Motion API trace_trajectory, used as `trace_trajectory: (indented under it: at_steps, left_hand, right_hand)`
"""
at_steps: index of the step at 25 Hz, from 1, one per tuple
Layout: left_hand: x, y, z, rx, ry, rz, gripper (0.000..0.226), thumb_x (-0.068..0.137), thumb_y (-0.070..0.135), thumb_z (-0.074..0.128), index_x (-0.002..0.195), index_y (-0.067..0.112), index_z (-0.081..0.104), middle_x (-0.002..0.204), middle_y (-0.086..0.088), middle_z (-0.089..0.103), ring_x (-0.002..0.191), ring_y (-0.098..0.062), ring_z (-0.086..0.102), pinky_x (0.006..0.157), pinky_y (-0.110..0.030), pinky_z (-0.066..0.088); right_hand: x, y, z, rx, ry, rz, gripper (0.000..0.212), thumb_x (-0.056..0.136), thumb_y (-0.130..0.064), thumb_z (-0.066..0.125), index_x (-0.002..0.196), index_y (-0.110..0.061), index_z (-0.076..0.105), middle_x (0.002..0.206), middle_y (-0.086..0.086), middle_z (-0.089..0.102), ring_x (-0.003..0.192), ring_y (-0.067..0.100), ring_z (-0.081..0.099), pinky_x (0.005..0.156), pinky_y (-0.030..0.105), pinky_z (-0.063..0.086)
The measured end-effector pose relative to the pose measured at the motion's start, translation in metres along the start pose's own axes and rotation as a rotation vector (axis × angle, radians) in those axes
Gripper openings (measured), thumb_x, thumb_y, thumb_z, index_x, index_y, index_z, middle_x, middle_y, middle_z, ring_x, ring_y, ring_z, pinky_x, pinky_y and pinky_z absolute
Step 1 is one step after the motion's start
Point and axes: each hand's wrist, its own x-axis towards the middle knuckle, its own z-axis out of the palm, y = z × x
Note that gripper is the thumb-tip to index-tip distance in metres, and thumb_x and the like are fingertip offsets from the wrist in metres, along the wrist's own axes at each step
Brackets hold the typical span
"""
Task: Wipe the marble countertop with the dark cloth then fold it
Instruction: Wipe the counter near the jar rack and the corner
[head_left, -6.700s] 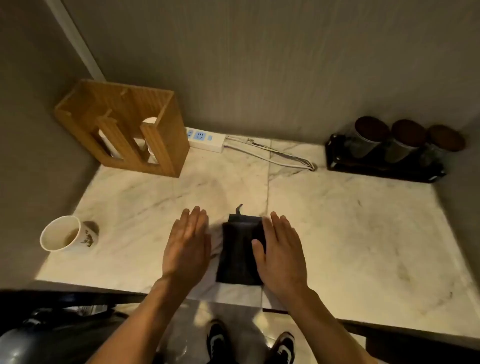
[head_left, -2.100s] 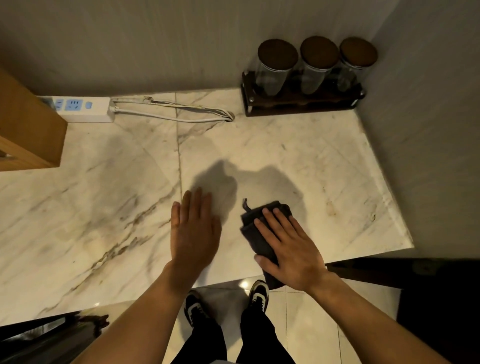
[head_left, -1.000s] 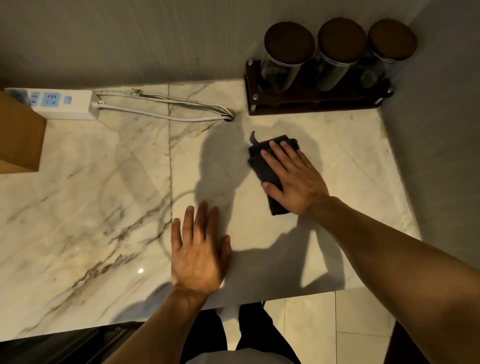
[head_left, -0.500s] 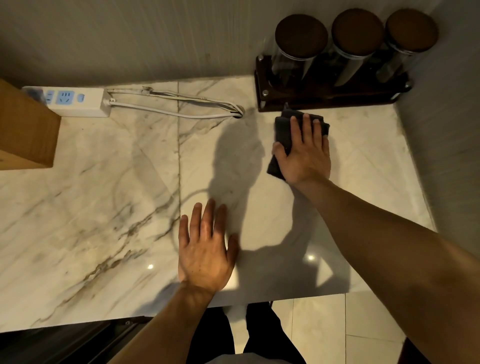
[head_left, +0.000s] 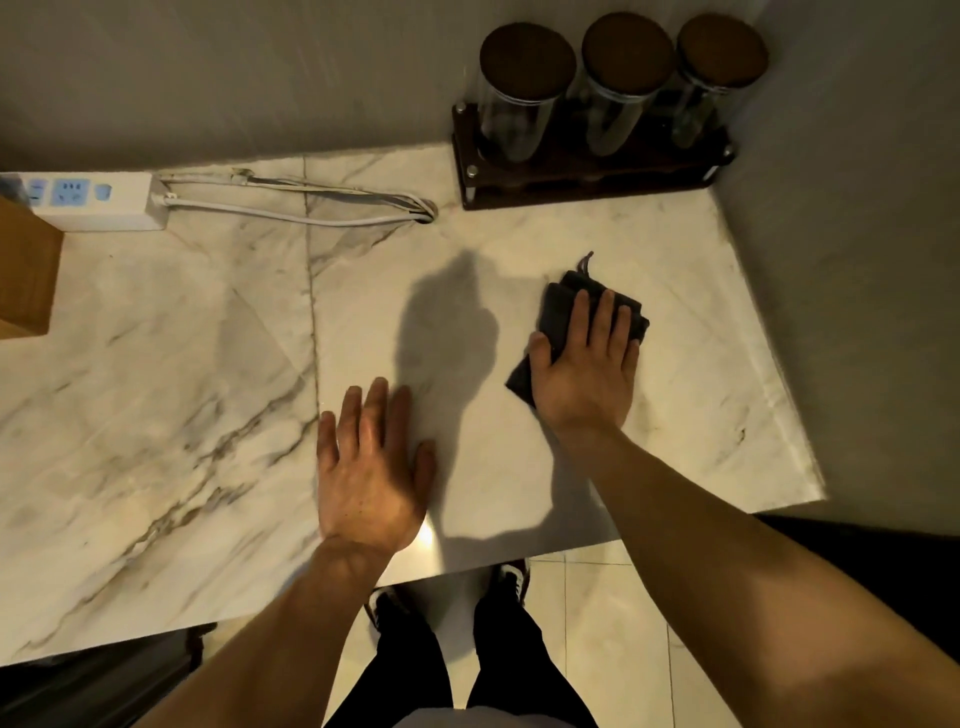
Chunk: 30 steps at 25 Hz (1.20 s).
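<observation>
The dark cloth (head_left: 556, 312), folded small with a short loop at its far corner, lies on the white marble countertop (head_left: 182, 389) toward the right side. My right hand (head_left: 587, 369) presses flat on top of it, fingers spread, covering most of the cloth. My left hand (head_left: 371, 467) rests palm down on the bare marble near the front edge, to the left of the cloth, holding nothing.
A dark wooden rack (head_left: 587, 176) with three lidded glass jars stands at the back right against the wall. A white power strip (head_left: 93, 202) and its cable (head_left: 311, 210) lie at the back left. A wooden box corner (head_left: 23, 280) shows at the left edge.
My right hand has slid the cloth back from beside the jar rack toward me and a little to the right. My left hand has stayed flat in about the same place.
</observation>
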Motion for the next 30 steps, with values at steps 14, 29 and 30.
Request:
trace_trajectory:
  at_steps: [14, 29, 30]
  left_hand:
    - [-0.003, 0.008, -0.007, 0.035, -0.015, 0.002, 0.061, 0.091, 0.044, 0.028, 0.142, 0.01, 0.035, 0.152, -0.018, 0.032, 0.14, -0.041, 0.023, 0.113, -0.057, 0.019]
    - [0.014, 0.075, 0.01, -0.018, 0.004, 0.104, 0.057, 0.094, 0.04, 0.035, 0.139, 0.006, 0.045, 0.146, -0.021, 0.043, 0.137, -0.041, 0.034, 0.113, -0.055, 0.021]
    - [0.014, 0.076, 0.012, -0.014, 0.006, 0.097, 0.058, 0.094, 0.04, 0.035, 0.139, 0.006, 0.045, 0.146, -0.021, 0.043, 0.136, -0.042, 0.033, 0.113, -0.056, 0.021]
  right_hand:
    - [-0.106, 0.072, 0.006, 0.007, 0.053, -0.117, 0.068, 0.094, -0.054, 0.029, 0.152, -0.018, 0.019, 0.16, 0.011, 0.017, 0.147, 0.03, 0.009, 0.118, 0.047, 0.01]
    - [-0.047, 0.164, -0.034, -0.267, -0.211, -0.755, 0.07, 0.091, -0.05, 0.035, 0.152, -0.025, 0.012, 0.161, 0.002, 0.006, 0.148, 0.019, -0.002, 0.117, 0.039, 0.003]
    - [-0.042, 0.163, -0.034, -0.269, -0.212, -0.758, 0.07, 0.091, -0.051, 0.035, 0.152, -0.025, 0.011, 0.161, 0.002, 0.005, 0.148, 0.019, -0.002, 0.118, 0.039, 0.002]
